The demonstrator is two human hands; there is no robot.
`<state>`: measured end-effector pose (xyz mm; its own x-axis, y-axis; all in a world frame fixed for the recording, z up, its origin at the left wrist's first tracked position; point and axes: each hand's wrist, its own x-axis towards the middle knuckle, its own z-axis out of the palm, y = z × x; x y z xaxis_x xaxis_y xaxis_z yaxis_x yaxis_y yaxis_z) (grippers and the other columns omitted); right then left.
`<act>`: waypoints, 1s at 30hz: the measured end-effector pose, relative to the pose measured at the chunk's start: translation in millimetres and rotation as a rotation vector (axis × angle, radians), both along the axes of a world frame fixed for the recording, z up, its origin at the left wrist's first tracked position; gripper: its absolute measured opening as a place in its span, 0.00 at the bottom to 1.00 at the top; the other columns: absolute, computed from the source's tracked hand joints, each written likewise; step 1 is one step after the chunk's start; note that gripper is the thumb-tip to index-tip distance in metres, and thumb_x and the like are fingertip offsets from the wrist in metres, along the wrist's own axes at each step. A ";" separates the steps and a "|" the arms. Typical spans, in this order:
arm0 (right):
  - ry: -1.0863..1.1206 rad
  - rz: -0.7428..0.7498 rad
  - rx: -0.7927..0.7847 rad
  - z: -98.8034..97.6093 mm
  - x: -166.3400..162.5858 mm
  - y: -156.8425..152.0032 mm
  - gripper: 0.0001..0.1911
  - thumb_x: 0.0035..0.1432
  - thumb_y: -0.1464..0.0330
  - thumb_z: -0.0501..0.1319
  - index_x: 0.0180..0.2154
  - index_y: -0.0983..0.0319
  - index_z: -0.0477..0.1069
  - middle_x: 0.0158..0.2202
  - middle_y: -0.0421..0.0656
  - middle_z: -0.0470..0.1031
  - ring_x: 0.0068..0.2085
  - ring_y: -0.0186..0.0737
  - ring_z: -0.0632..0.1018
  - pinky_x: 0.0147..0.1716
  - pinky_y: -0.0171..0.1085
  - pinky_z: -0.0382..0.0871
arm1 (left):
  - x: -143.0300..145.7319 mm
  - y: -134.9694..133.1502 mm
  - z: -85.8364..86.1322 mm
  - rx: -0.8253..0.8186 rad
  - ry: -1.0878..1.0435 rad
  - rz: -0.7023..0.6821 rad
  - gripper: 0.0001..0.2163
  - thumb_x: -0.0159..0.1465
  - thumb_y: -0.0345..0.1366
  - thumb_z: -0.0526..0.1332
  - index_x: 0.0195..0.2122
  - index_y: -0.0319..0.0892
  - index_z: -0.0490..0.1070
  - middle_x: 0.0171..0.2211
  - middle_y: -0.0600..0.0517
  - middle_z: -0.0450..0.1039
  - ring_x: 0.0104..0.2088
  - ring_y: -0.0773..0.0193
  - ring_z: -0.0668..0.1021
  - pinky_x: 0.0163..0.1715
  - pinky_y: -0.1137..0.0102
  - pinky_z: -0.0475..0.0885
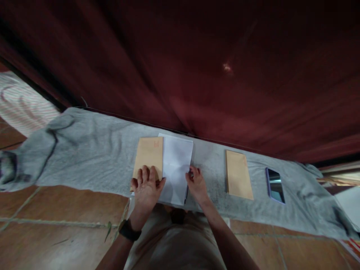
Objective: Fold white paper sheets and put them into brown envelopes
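Note:
A brown envelope [150, 152] with small reddish print at its upper right corner lies on the grey cloth. My left hand [146, 187] rests flat on its lower half, fingers spread and thumb reaching to the white sheets. Those white paper sheets [176, 161] lie to the right, their left part under the envelope. At their right edge is my right hand [196, 183], fingers curled and the thumb and forefinger closed on the paper's edge. How many sheets are between the fingertips is too small to make out.
Farther right lie a stack of brown envelopes [239, 176] and a phone [275, 185] in a purple case. The grey cloth [92, 150] covers a long narrow surface. Behind it hangs a dark red curtain [180, 75]. Tiled floor [73, 210] shows in front.

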<state>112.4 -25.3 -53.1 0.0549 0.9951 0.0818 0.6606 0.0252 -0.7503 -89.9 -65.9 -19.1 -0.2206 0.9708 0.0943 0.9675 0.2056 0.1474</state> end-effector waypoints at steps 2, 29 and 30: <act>-0.085 0.017 0.011 3.4 -3.8 -3.1 0.21 0.66 0.63 0.54 0.57 0.62 0.70 0.48 0.52 0.75 0.37 0.45 0.80 0.43 0.44 0.76 | -0.1 0.5 0.2 -0.003 0.002 0.004 0.30 0.69 0.49 0.57 0.67 0.33 0.63 0.69 0.30 0.59 0.68 0.35 0.62 0.63 0.40 0.59; 0.393 -0.128 -0.101 9.2 36.8 1.9 0.14 0.58 0.55 0.56 0.27 0.57 0.66 0.23 0.37 0.69 0.27 0.38 0.70 0.28 0.34 0.66 | -7.7 4.5 19.3 -0.118 -0.027 -0.031 0.28 0.70 0.53 0.55 0.61 0.36 0.68 0.67 0.35 0.64 0.67 0.41 0.66 0.62 0.47 0.65; 0.392 -0.140 -0.093 9.0 47.8 0.2 0.14 0.58 0.55 0.56 0.28 0.57 0.66 0.23 0.38 0.69 0.28 0.38 0.69 0.27 0.34 0.66 | -7.6 3.9 18.1 -0.114 -0.020 -0.031 0.28 0.70 0.53 0.55 0.62 0.36 0.67 0.67 0.35 0.64 0.67 0.41 0.66 0.62 0.47 0.64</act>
<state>160.1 -25.0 -44.1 0.1988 0.9781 -0.0619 0.3170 -0.1239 -0.9403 -97.5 -62.0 -1.0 -0.1909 0.9814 -0.0212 0.9708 0.1920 0.1438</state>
